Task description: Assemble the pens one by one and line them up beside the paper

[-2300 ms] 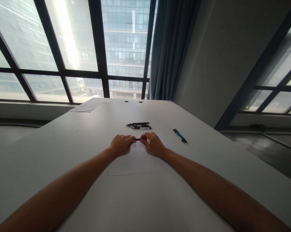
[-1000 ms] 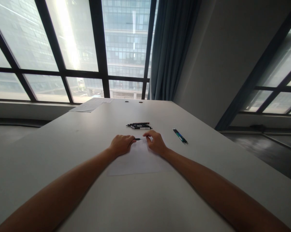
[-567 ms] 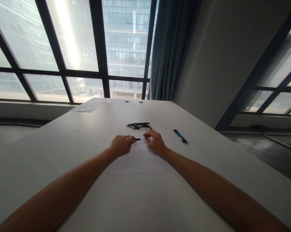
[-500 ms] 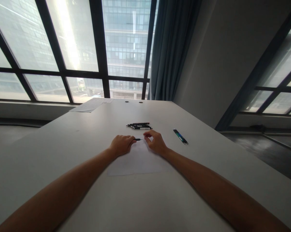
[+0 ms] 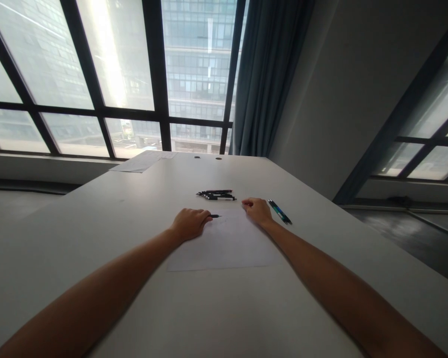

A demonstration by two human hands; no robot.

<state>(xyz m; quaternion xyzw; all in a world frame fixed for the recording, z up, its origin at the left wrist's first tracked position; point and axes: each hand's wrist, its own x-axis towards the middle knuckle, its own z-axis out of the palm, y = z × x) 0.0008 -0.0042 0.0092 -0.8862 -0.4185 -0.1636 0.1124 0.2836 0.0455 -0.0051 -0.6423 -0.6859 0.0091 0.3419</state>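
Observation:
My left hand (image 5: 189, 223) is closed around a dark pen (image 5: 215, 216), whose tip points right above a white sheet of paper (image 5: 224, 248). Most of that pen is hidden inside the fist. At the sheet's far right corner is my right hand (image 5: 259, 211), its thumb and fingers drawn together. Whatever it may hold is too small to make out. Just beyond the paper lies a small pile of black pens (image 5: 215, 194). To the right of my right hand, blue-green pens (image 5: 280, 212) lie side by side.
The white table (image 5: 216, 313) stretches away toward tall windows. Some papers (image 5: 138, 163) lie at its far left edge, and two dark round inserts (image 5: 197, 157) sit near the far end. A blue curtain (image 5: 263, 99) hangs beyond the table.
My right hand has moved right, away from the pen tip, toward the blue-green pens. My left hand keeps the pen over the paper. The view has shifted slightly.

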